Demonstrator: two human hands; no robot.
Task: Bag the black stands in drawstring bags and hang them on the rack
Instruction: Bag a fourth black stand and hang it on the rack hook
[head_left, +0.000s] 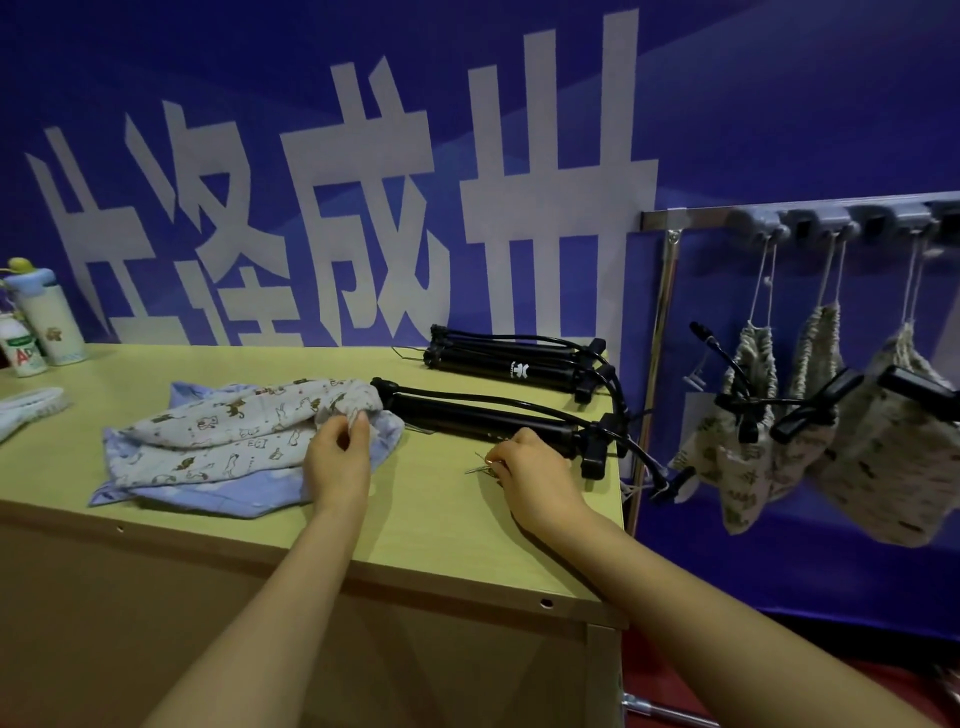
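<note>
three filled bags hung; one stand lay left-right, tip at the printed bag your left hand pinched; right hand pinched cord.

Left hand pinching printed bag, black stand beside

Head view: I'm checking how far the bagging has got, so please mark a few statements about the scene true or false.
1. Three hanging bags are on the rack. True.
2. Both black stands on the table are already bagged. False: the near stand and far stand lie uncovered.
3. The left hand pinches the mouth of the printed bag. True.
4. The bottles stand at the table's right end. False: they stand at its left end.
</note>
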